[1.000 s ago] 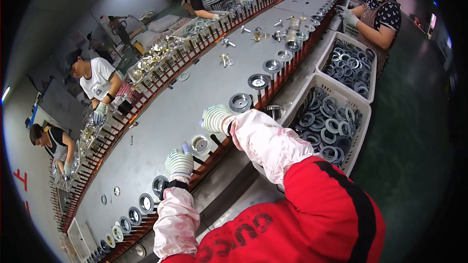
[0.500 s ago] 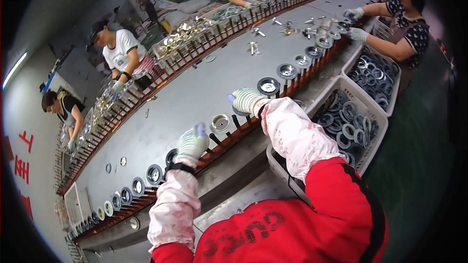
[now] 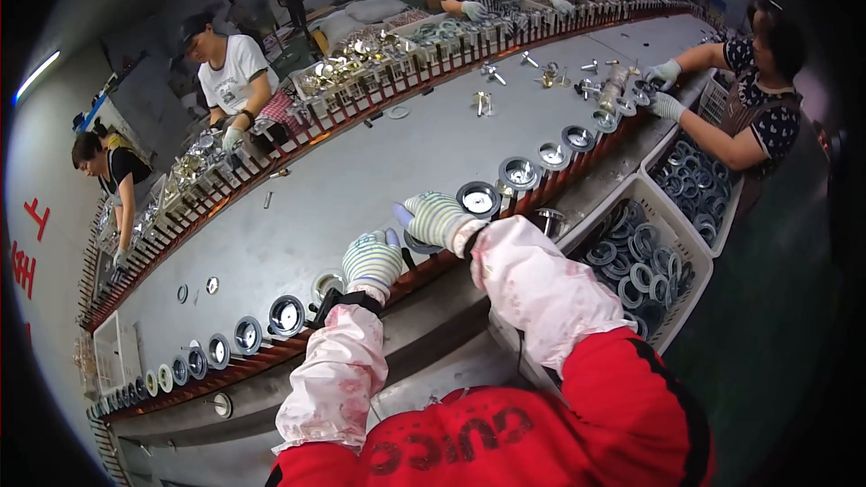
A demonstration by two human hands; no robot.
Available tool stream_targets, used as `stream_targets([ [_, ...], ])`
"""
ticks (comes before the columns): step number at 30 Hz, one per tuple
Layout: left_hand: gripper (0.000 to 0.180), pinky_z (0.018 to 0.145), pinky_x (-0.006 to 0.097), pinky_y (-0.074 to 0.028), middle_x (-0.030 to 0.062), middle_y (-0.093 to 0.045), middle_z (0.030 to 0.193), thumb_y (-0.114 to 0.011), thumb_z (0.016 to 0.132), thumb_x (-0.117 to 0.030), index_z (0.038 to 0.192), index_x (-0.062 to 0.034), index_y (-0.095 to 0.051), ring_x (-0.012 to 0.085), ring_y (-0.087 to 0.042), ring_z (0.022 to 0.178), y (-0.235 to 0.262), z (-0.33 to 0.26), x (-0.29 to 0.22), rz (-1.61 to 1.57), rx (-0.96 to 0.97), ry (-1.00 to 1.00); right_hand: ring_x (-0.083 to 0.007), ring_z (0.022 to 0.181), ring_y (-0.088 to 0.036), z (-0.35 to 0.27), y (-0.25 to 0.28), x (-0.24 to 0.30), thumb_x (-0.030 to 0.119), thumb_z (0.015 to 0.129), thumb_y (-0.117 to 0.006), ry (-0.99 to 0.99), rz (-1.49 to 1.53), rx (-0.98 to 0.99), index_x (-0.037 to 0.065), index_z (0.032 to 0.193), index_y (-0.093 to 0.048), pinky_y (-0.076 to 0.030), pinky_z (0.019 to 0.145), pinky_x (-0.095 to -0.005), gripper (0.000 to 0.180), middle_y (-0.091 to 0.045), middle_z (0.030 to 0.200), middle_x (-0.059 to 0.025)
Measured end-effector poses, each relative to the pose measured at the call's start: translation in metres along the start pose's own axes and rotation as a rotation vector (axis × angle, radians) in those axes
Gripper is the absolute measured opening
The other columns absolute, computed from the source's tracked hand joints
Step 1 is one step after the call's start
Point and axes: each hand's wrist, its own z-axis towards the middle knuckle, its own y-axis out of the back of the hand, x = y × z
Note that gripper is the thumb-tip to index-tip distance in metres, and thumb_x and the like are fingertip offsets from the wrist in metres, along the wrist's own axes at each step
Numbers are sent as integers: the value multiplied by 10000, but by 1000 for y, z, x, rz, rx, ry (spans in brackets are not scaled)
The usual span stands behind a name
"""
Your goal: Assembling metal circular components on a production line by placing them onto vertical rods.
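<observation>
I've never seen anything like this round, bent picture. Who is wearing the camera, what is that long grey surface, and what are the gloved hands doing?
The camera sits on a worker's head and looks down, so its wide lens bends straight edges. The left hand and right hand wear striped gloves and rest at the near edge of a long grey table. Round metal rings stand in a row along that edge. The right hand covers one dark ring; whether either hand grips anything I cannot tell. White bins of rings sit to the right. Other workers stand around the table.
</observation>
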Motion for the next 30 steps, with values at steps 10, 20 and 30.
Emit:
stream_targets([
  [10, 473, 948, 503, -523, 201, -727, 1114, -410, 1041, -387, 1081, -57, -747, 396, -685, 1033, 32, -37, 55, 88, 49, 107, -368, 1093, -690, -17, 44, -81, 444, 1002, -423, -233, -307, -31, 103, 1144, -749, -513, 997, -476, 493, -733, 1155, -175],
  [20, 377, 873, 499, -560, 150, -744, 1092, -528, 974, -352, 1161, -102, -740, 344, -712, 1007, 33, -20, -20, -138, -33, -250, -437, 1088, -667, -15, 7, 6, 394, 970, -433, -339, -371, -5, 29, 1100, -752, -519, 968, -502, 502, -707, 1137, -248],
  [30, 377, 833, 472, -587, 184, -762, 1002, -670, 853, -434, 955, -96, -802, 359, -734, 979, 39, -15, 40, -156, 207, 37, -412, 954, -717, 38, -76, 18, 327, 921, -564, 167, -386, 43, 46, 984, -775, -583, 795, -514, 357, -729, 1022, -245],
])
